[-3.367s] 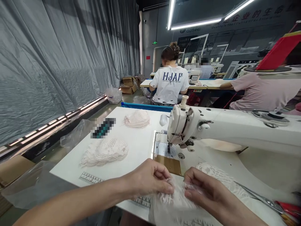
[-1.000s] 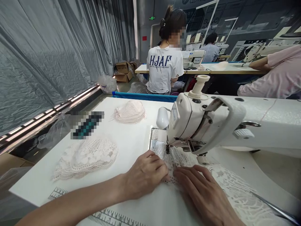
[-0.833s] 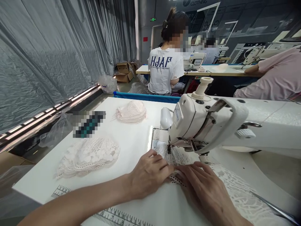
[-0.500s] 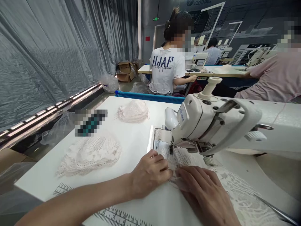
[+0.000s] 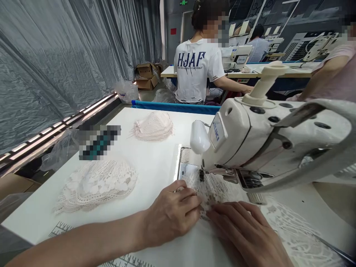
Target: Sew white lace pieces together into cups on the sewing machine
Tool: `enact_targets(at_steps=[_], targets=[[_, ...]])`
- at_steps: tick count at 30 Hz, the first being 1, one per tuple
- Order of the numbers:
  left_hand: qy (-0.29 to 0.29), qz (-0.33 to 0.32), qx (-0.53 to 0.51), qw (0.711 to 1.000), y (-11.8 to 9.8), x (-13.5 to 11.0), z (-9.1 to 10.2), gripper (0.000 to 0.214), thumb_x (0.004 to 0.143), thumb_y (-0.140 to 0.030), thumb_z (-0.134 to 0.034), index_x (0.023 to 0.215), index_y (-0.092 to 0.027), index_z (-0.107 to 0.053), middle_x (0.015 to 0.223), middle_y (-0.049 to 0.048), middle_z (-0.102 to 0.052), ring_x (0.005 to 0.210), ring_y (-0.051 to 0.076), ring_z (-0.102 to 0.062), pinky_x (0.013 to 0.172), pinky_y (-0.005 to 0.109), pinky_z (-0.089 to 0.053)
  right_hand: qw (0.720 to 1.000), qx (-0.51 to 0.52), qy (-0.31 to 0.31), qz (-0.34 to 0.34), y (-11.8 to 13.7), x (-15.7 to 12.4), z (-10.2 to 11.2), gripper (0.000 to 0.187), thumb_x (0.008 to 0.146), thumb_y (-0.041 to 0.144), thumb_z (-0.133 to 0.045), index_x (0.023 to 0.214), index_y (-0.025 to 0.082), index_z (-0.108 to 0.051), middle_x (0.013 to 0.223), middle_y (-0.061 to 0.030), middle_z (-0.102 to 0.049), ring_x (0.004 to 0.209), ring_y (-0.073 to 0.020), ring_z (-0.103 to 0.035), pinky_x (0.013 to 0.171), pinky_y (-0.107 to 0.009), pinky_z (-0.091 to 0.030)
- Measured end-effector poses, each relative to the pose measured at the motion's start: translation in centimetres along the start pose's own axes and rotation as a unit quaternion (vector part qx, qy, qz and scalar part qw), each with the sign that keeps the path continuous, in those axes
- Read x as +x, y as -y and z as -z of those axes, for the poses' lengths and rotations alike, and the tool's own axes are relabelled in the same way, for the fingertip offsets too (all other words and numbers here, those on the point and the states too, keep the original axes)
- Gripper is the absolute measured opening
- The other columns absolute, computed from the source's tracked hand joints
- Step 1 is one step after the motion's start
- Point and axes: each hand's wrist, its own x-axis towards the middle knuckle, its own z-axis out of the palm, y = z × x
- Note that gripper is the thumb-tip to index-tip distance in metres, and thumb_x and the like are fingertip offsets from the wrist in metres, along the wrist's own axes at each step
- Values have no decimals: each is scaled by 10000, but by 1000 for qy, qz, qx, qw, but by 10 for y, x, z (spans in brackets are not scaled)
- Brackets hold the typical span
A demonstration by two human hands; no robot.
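Observation:
A piece of white lace (image 5: pixel 207 191) lies under the presser foot (image 5: pixel 201 175) of a white sewing machine (image 5: pixel 236 129), gathered in small folds towards me. Just left of the foot, my left hand (image 5: pixel 174 211) is closed with its fingers pinching the lace edge. My right hand (image 5: pixel 244 230) rests flat to the right, its stretched fingertips touching the lace; its thumb is hidden. More white lace (image 5: pixel 294 226) spreads out beside my right hand, with a dark pointed metal tool (image 5: pixel 333 248) on it, partly out of view.
On the white table (image 5: pixel 158 163) lie a lace pile (image 5: pixel 97 183) at left and a pinkish lace pile (image 5: pixel 152 127) farther back. A blurred dark item (image 5: pixel 100 142) sits near the left edge. Beyond, a co-worker in a white shirt (image 5: pixel 194 70) sits at another machine.
The view has shifted, so the machine looks larger and nearer. Both hands stay at the lace by the foot, with slight shifts. The co-worker's forearm reaches farther right.

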Motion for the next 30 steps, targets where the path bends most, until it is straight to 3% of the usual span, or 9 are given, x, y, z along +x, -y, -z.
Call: enact_targets(at_steps=[6, 15, 22, 26, 30], targets=[[16, -1, 29, 999, -1, 1, 2, 105, 853, -78, -538, 865, -140, -622, 970, 23, -652, 909, 132, -574, 824, 333, -467, 1000, -8, 15, -8, 2, 3, 3, 439, 1007, 262, -223, 939, 232, -656, 919, -23, -665, 851, -149, -561, 822, -320, -354], [13, -9, 7, 1000, -3, 0, -1, 140, 856, -56, -522, 811, -127, -634, 1032, 27, -648, 919, 126, -561, 833, 309, -446, 999, -22, 25, -11, 3, 3, 2, 467, 1005, 215, -189, 893, 216, -643, 911, -22, -661, 833, -148, -565, 837, -327, -338], [50, -16, 20, 998, -6, 1, 3, 118, 869, -81, -522, 927, -118, -618, 881, 26, -635, 862, 121, -566, 812, 308, -437, 1000, -21, 2, -3, 4, 5, -1, 437, 1002, 238, -230, 855, 228, -641, 851, -6, -668, 788, -150, -567, 816, -325, -346], [52, -11, 11, 999, -8, 1, 6, 124, 895, -115, -498, 948, -126, -610, 876, 20, -624, 862, 126, -557, 806, 319, -423, 999, -20, -47, 6, 5, 7, -6, 335, 966, 364, -371, 824, 218, -637, 826, -11, -669, 766, -155, -574, 792, -320, -351], [68, 1, 17, 998, -9, 6, 11, 145, 908, -106, -461, 905, -125, -605, 853, 24, -612, 829, 122, -552, 798, 316, -411, 996, -66, -42, 43, -2, 9, -4, 535, 875, 634, -375, 962, 171, -628, 950, -75, -692, 879, -196, -601, 819, -337, -364]])
